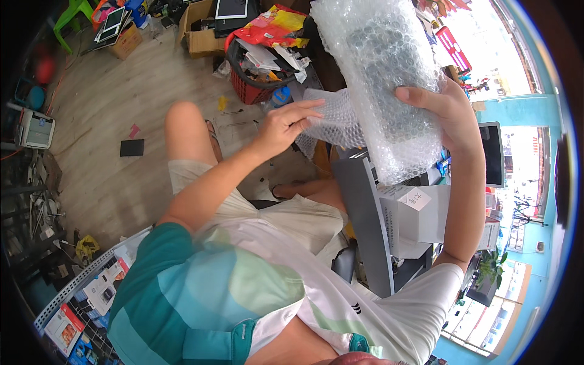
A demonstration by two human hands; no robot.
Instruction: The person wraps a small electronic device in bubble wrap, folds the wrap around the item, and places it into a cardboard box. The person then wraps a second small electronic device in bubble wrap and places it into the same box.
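Clasped in the right hand (455, 115), a bubble-wrapped bundle (386, 64) is held up at far right, apparently steadied while the left hand (285, 126) pinches loose bubble wrap (339, 120) beside it.

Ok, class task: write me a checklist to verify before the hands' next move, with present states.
1. Right hand supports the bubble-wrapped package: ok, thumb across its face.
2. Left hand on the bubble-wrap strip: ok, fingers at its edge.
3. Strip flat against the package: not ok, it sticks out leftward.
4. Contents identified: cannot tell through the plastic.
5. Floor tidy: not ok, a dark flat rectangle lies there.
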